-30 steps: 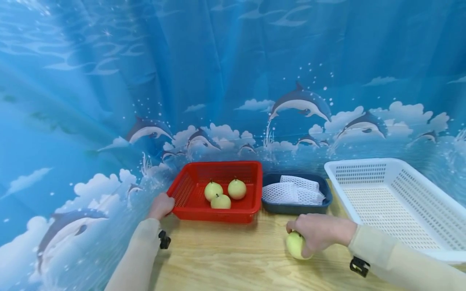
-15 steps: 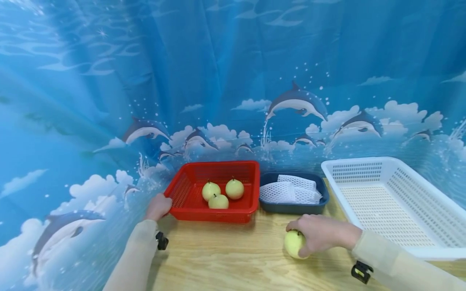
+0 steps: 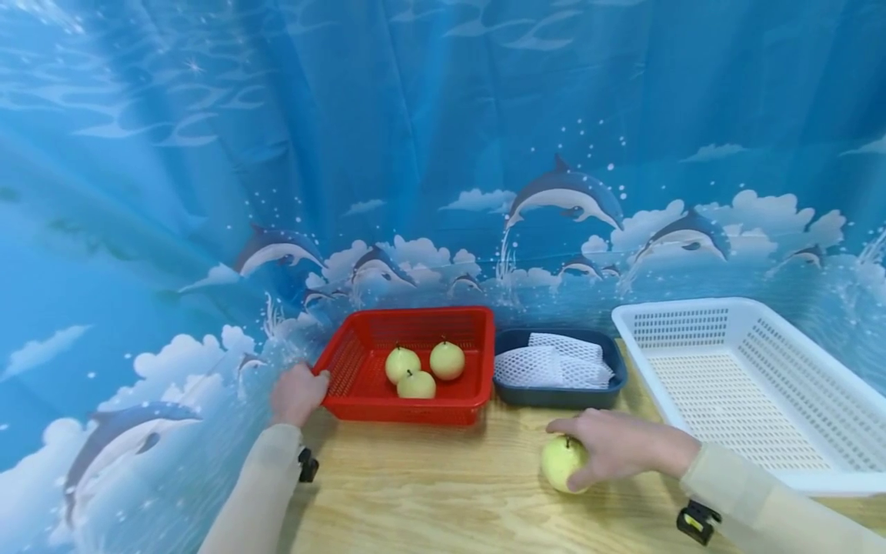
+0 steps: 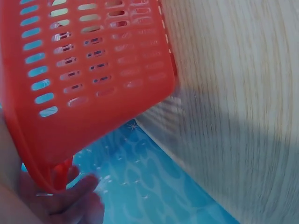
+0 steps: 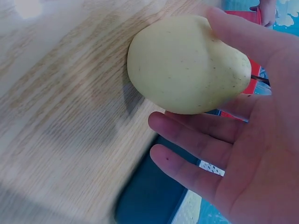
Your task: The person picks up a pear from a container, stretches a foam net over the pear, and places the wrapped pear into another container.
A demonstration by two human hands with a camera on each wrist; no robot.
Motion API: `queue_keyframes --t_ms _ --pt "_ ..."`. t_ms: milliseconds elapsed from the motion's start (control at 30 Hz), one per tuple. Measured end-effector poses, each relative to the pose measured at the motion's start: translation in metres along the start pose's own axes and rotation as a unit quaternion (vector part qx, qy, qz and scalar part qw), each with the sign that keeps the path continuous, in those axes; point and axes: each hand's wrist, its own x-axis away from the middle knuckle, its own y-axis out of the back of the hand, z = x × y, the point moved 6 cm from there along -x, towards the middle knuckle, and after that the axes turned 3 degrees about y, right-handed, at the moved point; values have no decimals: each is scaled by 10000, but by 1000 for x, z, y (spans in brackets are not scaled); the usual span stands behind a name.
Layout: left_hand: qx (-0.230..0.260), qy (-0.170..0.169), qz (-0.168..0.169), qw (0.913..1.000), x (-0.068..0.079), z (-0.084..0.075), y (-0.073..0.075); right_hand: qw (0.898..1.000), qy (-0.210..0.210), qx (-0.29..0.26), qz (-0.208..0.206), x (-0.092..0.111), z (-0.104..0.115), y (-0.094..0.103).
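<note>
Pale yellow-green pear (image 3: pixel 562 464), smooth and dark-stemmed, is what the right hand (image 3: pixel 609 444) is busy with, at the near side of the light wood-grain table (image 3: pixel 429 492) and in front of the dark blue plastic tray (image 3: pixel 557 397). Step in hand, I'd say: getting hold of that one fruit. Thumb and a finger pinch it from opposite sides, while two other fingers stick out straight, clear of it. Can't tell whether its base is actually touching the wood. Next move, imo, calls for those loose fingers to come in under the fat end before any lift, since a smooth round thing could roll out of a two-point pinch. Left hand (image 3: pixel 298 394), well apart from the right, grips the left rim of the red slatted plastic basket (image 3: pixel 408 408). Headcount: four pears total, the pinched one plus three round yellow-green pears (image 3: pixel 447 361) clustered in the red basket; one red basket, one blue tray, one white slatted plastic basket (image 3: pixel 824 482); white foam-mesh sleeves (image 3: pixel 547 368) in the tray, at least two, overlapping too much for an exact number.
</note>
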Motion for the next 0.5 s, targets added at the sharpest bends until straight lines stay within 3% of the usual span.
queue_keyframes --t_ms 133,267,400,500 --pt "-291 -270 -743 9964 3 -11 5 9998 96 -119 -91 7 0 5" --pt "-391 -677 -1265 9889 12 -34 5 9989 64 -409 -219 21 -7 12" --pt "-81 -1228 -1655 9785 24 -60 7 9959 41 -391 -816 34 -14 22" --pt "313 -1694 -1797 9685 34 -77 11 9882 -29 88 -1530 42 -16 31"
